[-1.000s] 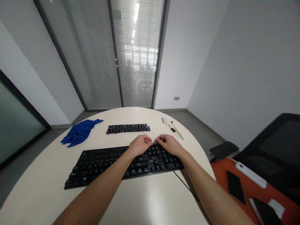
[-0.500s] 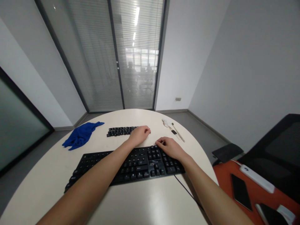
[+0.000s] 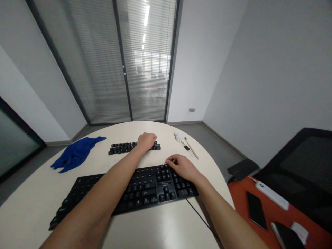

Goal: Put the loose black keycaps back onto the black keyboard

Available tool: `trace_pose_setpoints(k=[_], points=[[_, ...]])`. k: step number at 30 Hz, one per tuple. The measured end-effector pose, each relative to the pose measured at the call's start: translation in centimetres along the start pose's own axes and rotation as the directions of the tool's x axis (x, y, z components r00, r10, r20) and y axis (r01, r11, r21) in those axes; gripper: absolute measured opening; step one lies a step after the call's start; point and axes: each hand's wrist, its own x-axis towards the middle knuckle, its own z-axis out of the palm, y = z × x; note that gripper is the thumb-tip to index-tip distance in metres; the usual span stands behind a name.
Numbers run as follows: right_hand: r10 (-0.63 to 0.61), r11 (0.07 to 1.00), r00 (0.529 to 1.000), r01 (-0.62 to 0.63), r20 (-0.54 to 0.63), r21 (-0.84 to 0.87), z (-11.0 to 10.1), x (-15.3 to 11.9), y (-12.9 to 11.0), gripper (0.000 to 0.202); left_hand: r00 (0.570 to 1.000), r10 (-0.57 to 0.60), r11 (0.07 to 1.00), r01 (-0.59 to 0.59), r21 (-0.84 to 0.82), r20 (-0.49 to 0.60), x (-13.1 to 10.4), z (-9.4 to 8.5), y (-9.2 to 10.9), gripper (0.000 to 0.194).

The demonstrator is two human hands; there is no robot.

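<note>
So there's a blue cloth (image 3: 77, 154) over on the left of the table (image 3: 145, 228), and a brush (image 3: 191, 148) lying near some white tissue (image 3: 178, 137) on the right. The left forearm cuts across the keyboard (image 3: 145, 188), hiding a chunk of it. Left hand (image 3: 146, 141) is over the loose keys (image 3: 121, 148), covering some, fingers curled; can't tell if they've got one. Right hand (image 3: 183, 166) rests at the keyboard's far edge, fingers bent, grip unclear. Keyboard's on the table, just under those right fingers.
</note>
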Motion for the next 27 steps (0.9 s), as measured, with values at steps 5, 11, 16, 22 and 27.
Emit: trace_pose_setpoints(k=[5,11,16,22,27], points=[[-0.011,1.0,1.0,0.011,-0.007,0.016,0.0,0.0,0.2,0.024,0.999,-0.017,1.0,0.016,0.018,0.052,1.0,1.0,-0.2,0.025],[-0.018,0.999,1.0,0.018,-0.005,0.048,-0.3,-0.1,0.1,0.024,0.999,-0.018,1.0,0.019,-0.023,0.044,1.6,1.3,0.1,0.018],[-0.024,0.998,1.0,0.025,-0.012,0.057,-0.3,-0.1,0.2,0.024,0.997,-0.021,0.992,0.011,-0.127,-0.077,1.1,0.5,1.3,0.021],[-0.029,0.999,0.999,0.03,-0.019,0.027,-0.2,-0.1,0.2,0.025,0.98,0.071,0.948,-0.124,-0.294,-0.183,-3.0,-1.5,2.7,0.022],[-0.042,0.997,0.998,0.04,-0.038,-0.066,-0.3,-0.2,-0.1,0.025,0.989,0.036,0.858,-0.105,-0.502,-0.145,-8.5,-2.0,1.7,0.016]])
